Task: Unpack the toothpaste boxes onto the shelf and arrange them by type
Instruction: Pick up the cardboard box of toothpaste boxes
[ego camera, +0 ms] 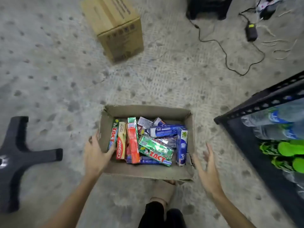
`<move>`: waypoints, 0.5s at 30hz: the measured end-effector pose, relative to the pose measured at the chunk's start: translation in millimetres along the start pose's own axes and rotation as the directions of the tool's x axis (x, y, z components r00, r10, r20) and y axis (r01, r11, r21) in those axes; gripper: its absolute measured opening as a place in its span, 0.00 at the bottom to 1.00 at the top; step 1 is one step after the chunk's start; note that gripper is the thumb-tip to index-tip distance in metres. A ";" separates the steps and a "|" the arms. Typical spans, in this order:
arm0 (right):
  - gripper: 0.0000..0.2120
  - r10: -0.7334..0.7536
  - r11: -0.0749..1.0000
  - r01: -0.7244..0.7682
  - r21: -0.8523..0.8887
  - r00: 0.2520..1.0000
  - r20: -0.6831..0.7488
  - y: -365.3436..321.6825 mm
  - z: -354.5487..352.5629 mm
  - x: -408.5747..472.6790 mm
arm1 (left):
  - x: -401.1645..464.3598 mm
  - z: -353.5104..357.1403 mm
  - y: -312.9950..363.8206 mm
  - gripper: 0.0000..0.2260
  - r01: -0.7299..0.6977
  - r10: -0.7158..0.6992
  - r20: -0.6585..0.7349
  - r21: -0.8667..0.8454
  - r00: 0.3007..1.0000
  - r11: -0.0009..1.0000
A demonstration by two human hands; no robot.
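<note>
An open cardboard carton (148,173) sits on the floor in front of me, holding several toothpaste boxes: a red Colgate box (120,145), a green Zact box (155,151), blue Safi boxes (181,148) and an orange-red box (133,142). My left hand (94,153) is at the carton's left wall with the thumb reaching inside toward the boxes; it grips nothing. My right hand (208,167) hovers just right of the carton, fingers spread. The black shelf (256,104) stands at the right.
The shelf holds water bottles (276,117) and green-capped bottles (289,148). A closed brown carton (118,28) lies farther ahead. A black chair base (18,153) is at the left. A cable with a power adapter (250,32) trails across the floor at the upper right.
</note>
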State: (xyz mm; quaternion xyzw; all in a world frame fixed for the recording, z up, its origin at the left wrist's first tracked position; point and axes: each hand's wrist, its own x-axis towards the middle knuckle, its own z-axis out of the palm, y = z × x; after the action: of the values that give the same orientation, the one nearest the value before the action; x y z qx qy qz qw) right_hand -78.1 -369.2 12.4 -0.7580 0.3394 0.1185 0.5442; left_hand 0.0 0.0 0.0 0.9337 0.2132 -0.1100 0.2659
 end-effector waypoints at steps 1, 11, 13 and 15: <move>0.36 -0.012 1.000 0.012 0.018 1.000 0.007 3.9 9.0 10.8 | 11.7 3.9 -7.9 0.41 -0.030 0.030 0.000 0.001 1.000 1.000; 0.37 -0.120 0.984 0.123 -0.127 0.992 0.033 41.9 51.3 88.0 | 65.0 37.8 -62.0 0.48 -0.042 0.097 0.209 -0.253 0.973 0.967; 0.37 -0.147 0.972 0.150 -0.178 0.989 0.032 42.3 48.0 90.9 | 64.4 43.4 -62.1 0.43 -0.073 0.136 0.195 -0.300 0.971 0.951; 0.36 -0.208 0.950 0.206 -0.235 0.978 0.014 40.0 47.2 90.7 | 63.1 46.5 -61.3 0.37 -0.105 0.155 0.163 -0.283 0.974 0.954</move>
State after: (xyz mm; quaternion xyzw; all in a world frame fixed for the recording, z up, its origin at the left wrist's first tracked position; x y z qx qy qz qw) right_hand -27.6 -368.5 -85.1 -0.8491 0.2445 0.0962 0.4582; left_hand 23.6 43.2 -86.5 0.8862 0.1388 -0.1472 0.4168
